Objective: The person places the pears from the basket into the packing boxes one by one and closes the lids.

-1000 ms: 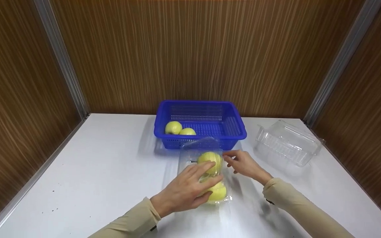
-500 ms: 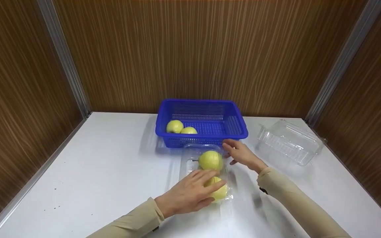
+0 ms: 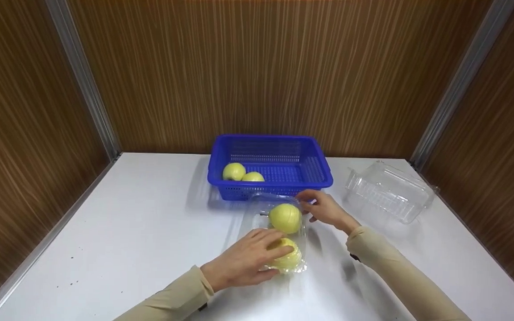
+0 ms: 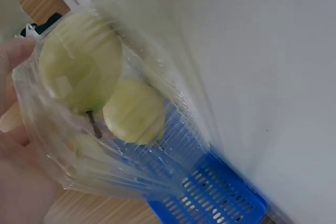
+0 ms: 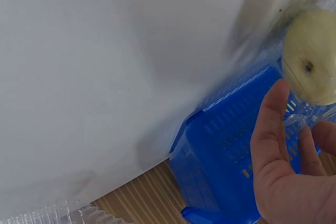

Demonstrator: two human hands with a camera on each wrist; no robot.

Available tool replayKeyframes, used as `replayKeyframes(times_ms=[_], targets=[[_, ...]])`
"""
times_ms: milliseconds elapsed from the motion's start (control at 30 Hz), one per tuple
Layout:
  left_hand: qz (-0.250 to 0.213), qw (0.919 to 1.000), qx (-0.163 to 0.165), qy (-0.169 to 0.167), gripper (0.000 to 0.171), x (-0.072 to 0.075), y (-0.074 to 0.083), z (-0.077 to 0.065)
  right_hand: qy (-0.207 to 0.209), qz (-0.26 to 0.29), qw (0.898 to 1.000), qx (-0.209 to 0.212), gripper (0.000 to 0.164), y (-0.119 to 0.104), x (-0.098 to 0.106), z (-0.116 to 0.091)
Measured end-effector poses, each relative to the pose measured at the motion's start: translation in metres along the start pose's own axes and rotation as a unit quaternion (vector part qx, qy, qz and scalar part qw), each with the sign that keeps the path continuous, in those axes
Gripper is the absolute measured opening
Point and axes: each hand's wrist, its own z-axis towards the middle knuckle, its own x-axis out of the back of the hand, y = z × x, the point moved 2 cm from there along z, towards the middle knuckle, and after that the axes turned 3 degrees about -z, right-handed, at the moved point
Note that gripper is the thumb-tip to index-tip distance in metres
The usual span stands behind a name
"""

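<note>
Clear plastic lies under my left hand (image 3: 243, 261), its fingers apart over the container's (image 3: 257, 223) near end, while my right hand (image 3: 324, 208) pinches the far right corner. The container rests on the white table (image 3: 150, 214), long axis running away from me toward the blue basket (image 3: 270, 183). Room opens leftward; a second tub (image 3: 391, 191) stands rightward. The far fruit's (image 3: 285, 218) stem points left.

A flat white table (image 3: 150, 214) carries an oblong blue perforated plastic basket (image 3: 270, 183) at its far middle. Just nearer lies a long transparent plastic fruit box (image 3: 260, 223); ribbed clear plastic packaging (image 3: 391, 191) sits far right, small dark specks (image 3: 72, 257) near left.
</note>
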Motion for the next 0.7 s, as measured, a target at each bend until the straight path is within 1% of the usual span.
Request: replayKeyframes(times_ms=[167, 333, 533, 700], targets=[[-0.032, 0.9994, 0.014, 0.005, 0.051, 0.005, -0.01, -0.007, 0.015, 0.0, 1.0, -0.01, 0.018, 0.004, 0.006, -0.003], [-0.038, 0.9986, 0.038, 0.001, 0.053, 0.008, -0.017, -0.014, 0.001, 0.02, 0.999, -0.038, 0.014, 0.006, 0.009, -0.008], [-0.033, 0.9953, 0.09, -0.013, 0.052, 0.008, -0.023, -0.023, -0.03, 0.043, 0.998, -0.047, 0.017, 0.009, 0.012, -0.015], [-0.057, 0.9891, 0.132, -0.031, 0.056, 0.009, -0.028, -0.031, -0.054, 0.073, 0.994, -0.06, 0.018, 0.014, 0.015, -0.019]])
